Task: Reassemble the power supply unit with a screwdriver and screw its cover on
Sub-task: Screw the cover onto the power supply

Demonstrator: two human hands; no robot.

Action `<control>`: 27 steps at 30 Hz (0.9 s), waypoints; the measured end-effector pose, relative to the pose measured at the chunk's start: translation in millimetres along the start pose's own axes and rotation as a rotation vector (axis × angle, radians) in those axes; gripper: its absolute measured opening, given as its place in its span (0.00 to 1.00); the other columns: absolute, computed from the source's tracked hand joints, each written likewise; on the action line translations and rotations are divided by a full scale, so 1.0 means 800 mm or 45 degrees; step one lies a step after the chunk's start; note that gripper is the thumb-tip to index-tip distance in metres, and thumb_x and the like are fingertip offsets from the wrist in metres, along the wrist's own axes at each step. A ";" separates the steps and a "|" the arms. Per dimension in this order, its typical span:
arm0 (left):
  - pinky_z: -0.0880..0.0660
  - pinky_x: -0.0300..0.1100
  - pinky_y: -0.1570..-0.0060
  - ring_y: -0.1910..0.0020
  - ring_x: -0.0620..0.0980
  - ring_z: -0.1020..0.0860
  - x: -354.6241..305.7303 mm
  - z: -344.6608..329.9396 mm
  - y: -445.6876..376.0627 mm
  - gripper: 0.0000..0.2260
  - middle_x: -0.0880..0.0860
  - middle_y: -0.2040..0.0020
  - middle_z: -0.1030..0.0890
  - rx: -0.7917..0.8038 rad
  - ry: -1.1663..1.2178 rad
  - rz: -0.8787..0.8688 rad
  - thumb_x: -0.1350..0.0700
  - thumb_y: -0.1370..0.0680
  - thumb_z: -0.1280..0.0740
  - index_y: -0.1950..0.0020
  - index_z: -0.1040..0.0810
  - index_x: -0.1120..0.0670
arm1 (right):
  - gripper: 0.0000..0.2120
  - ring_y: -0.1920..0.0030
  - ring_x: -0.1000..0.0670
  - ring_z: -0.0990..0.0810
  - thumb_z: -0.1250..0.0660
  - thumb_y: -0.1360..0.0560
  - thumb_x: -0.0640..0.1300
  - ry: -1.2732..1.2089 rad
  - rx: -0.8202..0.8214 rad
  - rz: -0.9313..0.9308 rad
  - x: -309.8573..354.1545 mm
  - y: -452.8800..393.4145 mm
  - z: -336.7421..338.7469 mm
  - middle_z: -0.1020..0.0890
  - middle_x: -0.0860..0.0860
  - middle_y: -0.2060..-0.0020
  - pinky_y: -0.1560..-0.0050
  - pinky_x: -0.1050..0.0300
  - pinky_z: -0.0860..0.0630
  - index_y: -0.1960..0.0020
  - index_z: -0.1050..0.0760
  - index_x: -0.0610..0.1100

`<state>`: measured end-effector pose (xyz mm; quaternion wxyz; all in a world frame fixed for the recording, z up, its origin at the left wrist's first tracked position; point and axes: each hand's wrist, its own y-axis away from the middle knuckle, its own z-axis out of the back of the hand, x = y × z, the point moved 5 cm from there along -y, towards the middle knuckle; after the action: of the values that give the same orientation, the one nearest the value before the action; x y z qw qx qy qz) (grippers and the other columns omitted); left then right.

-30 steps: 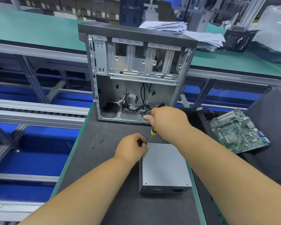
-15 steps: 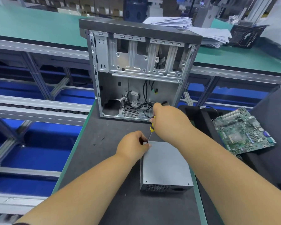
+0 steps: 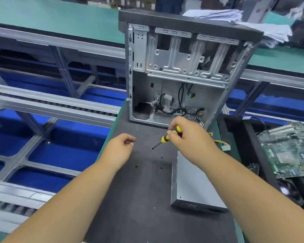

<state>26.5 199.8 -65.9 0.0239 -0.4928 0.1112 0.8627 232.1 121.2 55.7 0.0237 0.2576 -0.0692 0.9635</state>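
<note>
While right hand (image 3: 188, 137) grips screwdriver (image 3: 167, 136) — left hand (image 3: 120, 149) loosely curled, empty.

Both hands lifted off power supply unit (image 3: 197, 183). Right hand (image 3: 188, 135) raised screwdriver (image 3: 167, 136) clear; left hand (image 3: 121, 146) drew leftward, fingers loosely curled.

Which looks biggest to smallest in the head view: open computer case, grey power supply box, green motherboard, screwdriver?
1. Open metal computer case
2. Grey power supply box; nearer the camera, possibly flattered
3. Green motherboard; partly cropped
4. Yellow-and-black screwdriver
</note>
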 end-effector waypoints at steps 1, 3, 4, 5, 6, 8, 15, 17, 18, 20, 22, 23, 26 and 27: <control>0.26 0.36 0.51 0.50 0.44 0.20 0.008 0.006 0.002 0.08 0.46 0.51 0.17 -0.001 0.017 0.033 0.58 0.22 0.35 0.52 0.20 0.45 | 0.03 0.66 0.54 0.29 0.37 0.22 0.52 -0.008 0.096 -0.014 -0.001 -0.002 -0.022 0.28 0.55 0.68 0.67 0.55 0.36 0.52 0.28 0.53; 0.24 0.39 0.51 0.51 0.45 0.19 0.020 0.013 0.007 0.08 0.46 0.52 0.17 0.023 -0.001 0.078 0.57 0.22 0.34 0.52 0.19 0.44 | 0.04 0.66 0.55 0.30 0.37 0.22 0.52 -0.008 0.207 -0.009 -0.002 -0.003 -0.054 0.28 0.55 0.67 0.67 0.55 0.37 0.51 0.27 0.52; 0.23 0.40 0.51 0.51 0.45 0.20 0.026 0.014 0.010 0.08 0.45 0.53 0.17 0.036 -0.012 0.093 0.57 0.22 0.34 0.52 0.19 0.44 | 0.04 0.65 0.55 0.29 0.37 0.21 0.52 -0.015 0.237 -0.004 -0.001 -0.004 -0.065 0.27 0.55 0.67 0.67 0.55 0.37 0.51 0.27 0.52; 0.23 0.40 0.53 0.51 0.45 0.20 0.031 0.016 0.013 0.07 0.45 0.53 0.17 0.046 -0.021 0.102 0.57 0.22 0.34 0.51 0.19 0.45 | 0.04 0.65 0.55 0.29 0.37 0.21 0.52 -0.025 0.260 -0.004 -0.002 -0.004 -0.075 0.27 0.55 0.66 0.67 0.55 0.36 0.51 0.27 0.53; 0.23 0.39 0.55 0.52 0.44 0.20 0.035 0.016 0.016 0.07 0.45 0.53 0.17 0.053 -0.034 0.107 0.57 0.22 0.34 0.51 0.19 0.44 | 0.04 0.65 0.55 0.29 0.37 0.21 0.52 -0.035 0.278 -0.010 -0.002 -0.005 -0.082 0.27 0.55 0.66 0.67 0.55 0.36 0.51 0.27 0.53; 0.25 0.37 0.57 0.52 0.44 0.20 0.043 0.018 0.020 0.07 0.45 0.53 0.17 0.057 -0.064 0.112 0.56 0.22 0.34 0.50 0.19 0.44 | 0.04 0.66 0.56 0.29 0.37 0.21 0.52 -0.039 0.306 -0.024 -0.001 -0.005 -0.093 0.28 0.55 0.66 0.68 0.55 0.37 0.52 0.28 0.53; 0.28 0.32 0.59 0.55 0.41 0.21 0.057 0.017 0.026 0.07 0.43 0.54 0.18 0.060 -0.088 0.151 0.56 0.22 0.33 0.51 0.19 0.44 | 0.03 0.67 0.57 0.29 0.37 0.22 0.52 -0.083 0.321 -0.053 0.001 -0.003 -0.107 0.27 0.57 0.67 0.69 0.57 0.37 0.53 0.28 0.54; 0.26 0.35 0.56 0.54 0.42 0.21 0.058 0.015 0.025 0.06 0.44 0.55 0.18 0.063 -0.106 0.167 0.56 0.22 0.33 0.51 0.19 0.45 | 0.03 0.67 0.56 0.29 0.37 0.22 0.52 -0.096 0.323 -0.047 0.000 -0.001 -0.106 0.27 0.56 0.66 0.68 0.56 0.36 0.53 0.28 0.54; 0.25 0.37 0.54 0.54 0.43 0.21 0.058 0.014 0.026 0.07 0.44 0.55 0.18 0.065 -0.121 0.172 0.56 0.22 0.34 0.51 0.19 0.45 | 0.03 0.67 0.55 0.29 0.37 0.22 0.53 -0.108 0.314 -0.044 -0.001 0.000 -0.104 0.27 0.56 0.67 0.68 0.56 0.36 0.53 0.28 0.55; 0.24 0.40 0.50 0.53 0.45 0.20 0.055 0.010 0.027 0.08 0.45 0.54 0.18 0.074 -0.110 0.189 0.57 0.21 0.36 0.50 0.20 0.46 | 0.03 0.69 0.56 0.31 0.36 0.22 0.52 -0.178 0.257 -0.049 -0.005 0.001 -0.094 0.28 0.56 0.68 0.68 0.57 0.36 0.54 0.28 0.55; 0.24 0.42 0.48 0.54 0.47 0.20 0.049 0.005 0.030 0.11 0.47 0.55 0.18 0.067 -0.033 0.211 0.60 0.19 0.40 0.51 0.20 0.48 | 0.03 0.71 0.56 0.32 0.35 0.23 0.51 -0.326 0.160 -0.078 -0.011 0.002 -0.077 0.29 0.58 0.71 0.70 0.59 0.36 0.56 0.27 0.55; 0.25 0.42 0.49 0.55 0.48 0.21 0.044 0.003 0.032 0.12 0.48 0.55 0.18 0.057 0.017 0.221 0.61 0.18 0.42 0.51 0.20 0.50 | 0.04 0.72 0.57 0.33 0.35 0.23 0.50 -0.410 0.105 -0.095 -0.014 0.002 -0.065 0.29 0.59 0.72 0.71 0.62 0.37 0.56 0.26 0.55; 0.25 0.41 0.52 0.56 0.50 0.22 0.017 -0.009 0.035 0.13 0.55 0.53 0.18 0.067 0.312 0.266 0.61 0.17 0.45 0.49 0.21 0.56 | 0.06 0.73 0.58 0.34 0.34 0.23 0.48 -0.615 -0.044 -0.132 -0.021 0.004 -0.025 0.32 0.59 0.72 0.74 0.67 0.38 0.58 0.25 0.55; 0.25 0.41 0.53 0.56 0.50 0.21 0.004 -0.016 0.037 0.13 0.57 0.53 0.18 0.099 0.477 0.292 0.61 0.16 0.46 0.49 0.21 0.57 | 0.06 0.72 0.57 0.34 0.34 0.23 0.47 -0.658 -0.091 -0.136 -0.023 0.005 -0.010 0.31 0.58 0.72 0.74 0.66 0.37 0.58 0.24 0.55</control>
<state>31.3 168.4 -69.5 -0.0763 -0.6274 0.2023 0.7481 243.9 118.0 39.4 0.0651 0.4975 -0.0934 0.8600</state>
